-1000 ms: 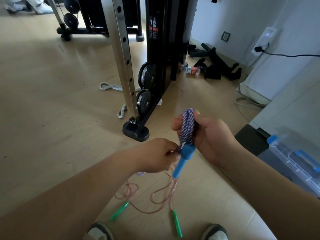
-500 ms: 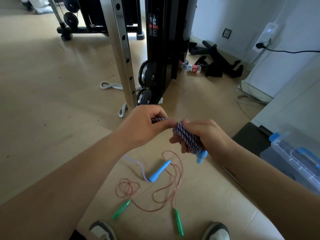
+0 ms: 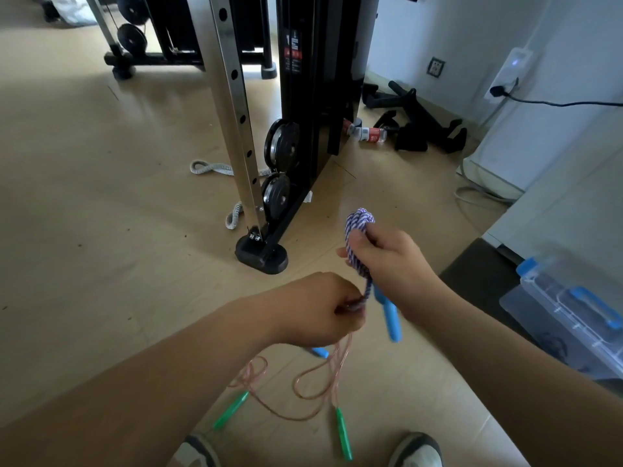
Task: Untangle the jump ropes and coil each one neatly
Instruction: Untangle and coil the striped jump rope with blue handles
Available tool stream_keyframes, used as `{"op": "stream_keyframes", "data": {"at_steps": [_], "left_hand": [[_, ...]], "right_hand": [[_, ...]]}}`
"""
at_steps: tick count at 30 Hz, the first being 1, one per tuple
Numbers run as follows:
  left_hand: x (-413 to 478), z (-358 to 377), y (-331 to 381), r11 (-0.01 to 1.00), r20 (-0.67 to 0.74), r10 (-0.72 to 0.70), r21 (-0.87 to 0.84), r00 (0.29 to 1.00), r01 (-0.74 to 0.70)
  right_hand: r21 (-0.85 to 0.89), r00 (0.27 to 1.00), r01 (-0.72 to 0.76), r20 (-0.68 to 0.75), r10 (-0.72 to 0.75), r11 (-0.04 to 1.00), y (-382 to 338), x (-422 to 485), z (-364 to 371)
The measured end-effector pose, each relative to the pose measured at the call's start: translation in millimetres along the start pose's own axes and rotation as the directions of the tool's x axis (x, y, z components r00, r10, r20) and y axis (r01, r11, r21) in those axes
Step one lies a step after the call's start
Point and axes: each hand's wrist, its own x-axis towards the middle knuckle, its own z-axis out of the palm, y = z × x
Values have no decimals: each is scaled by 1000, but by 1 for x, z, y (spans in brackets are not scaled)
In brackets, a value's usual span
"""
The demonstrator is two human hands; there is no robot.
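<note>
Now the striped coil [image 3: 360, 221] is gripped upright in the right hand [image 3: 391, 264], its tail [image 3: 368, 288] pinched just below by the left hand [image 3: 317, 308]

- Pale tan floor [image 3: 101, 197], glossy with soft daylight.
- Black cable machine [image 3: 303, 96] with a holed steel upright [image 3: 232, 106] standing in front of it.
- White wall [image 3: 455, 28] with a socket [image 3: 436, 66].
- Black handles [image 3: 424, 126] lying beside a bottle [image 3: 367, 133].
- Clear storage box [image 3: 573, 325] with blue latches, at the right.
</note>
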Motion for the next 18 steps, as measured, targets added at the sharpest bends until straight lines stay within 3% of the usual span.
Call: {"op": "stream_keyframes", "data": {"at_steps": [3, 5, 8, 11, 13, 16, 18], "left_hand": [[-3, -17, 5, 992, -156, 35, -116, 987, -54], [-5, -30, -1, 983, -305, 41, -160, 951, -94], [-8, -49, -20, 990, -443, 76, -73, 893, -120], [-7, -57, -42, 996, -424, 68, 75, 903, -40], [-5, -49, -49, 993, -346, 7, 117, 938, 35], [1, -27, -46, 981, -197, -123, 126, 973, 149], [2, -16, -39, 975, -102, -150, 146, 983, 164]], "right_hand": [[-361, 991, 130, 24, -131, 923, 10, 1, -7], [-423, 992, 125, 42, -118, 898, 13, 2, -12], [-389, 993, 71, 116, -27, 919, 13, 3, -17], [-97, 964, -70, 251, 93, 993, 3, -1, -17], [146, 916, -223, 369, 156, 964, -4, -5, -15], [460, 835, -455, 519, 185, 763, -10, -7, -11], [590, 848, -472, 507, 154, 655, -12, -7, -11]]}}
